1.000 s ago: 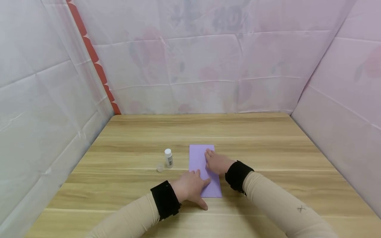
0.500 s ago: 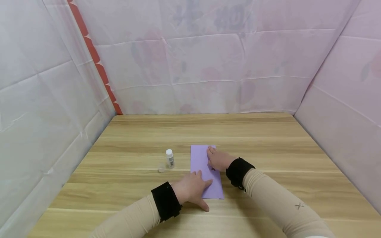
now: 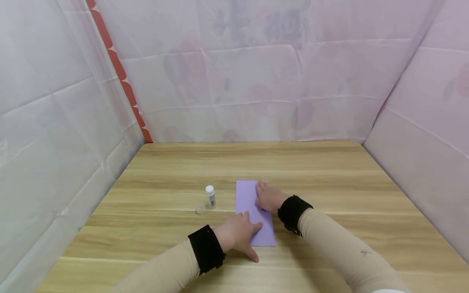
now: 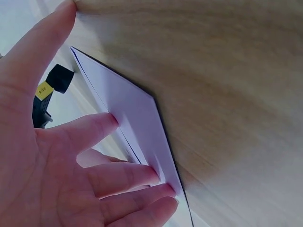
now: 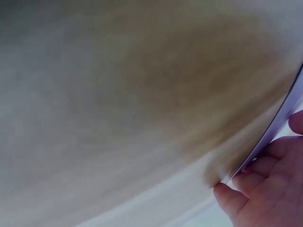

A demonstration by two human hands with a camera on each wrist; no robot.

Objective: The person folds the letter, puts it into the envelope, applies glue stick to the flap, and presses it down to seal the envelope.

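A folded lilac paper (image 3: 253, 213) lies flat on the wooden table (image 3: 329, 175), long side pointing away from me. My left hand (image 3: 239, 235) rests on its near left part with fingers spread flat; the left wrist view shows those fingers (image 4: 118, 175) pressing the paper (image 4: 137, 118). My right hand (image 3: 267, 196) presses flat along the paper's right edge near the far end; in the right wrist view its fingertips (image 5: 251, 182) lie at the paper's edge (image 5: 279, 120).
A small white-capped bottle (image 3: 210, 196) stands left of the paper, with a tiny clear cap (image 3: 199, 209) beside it. Pale cloth walls (image 3: 58, 134) enclose the table on three sides.
My right hand has slid a little farther along the paper's right edge. My left hand stays pressed on the near part. The view has shifted slightly.
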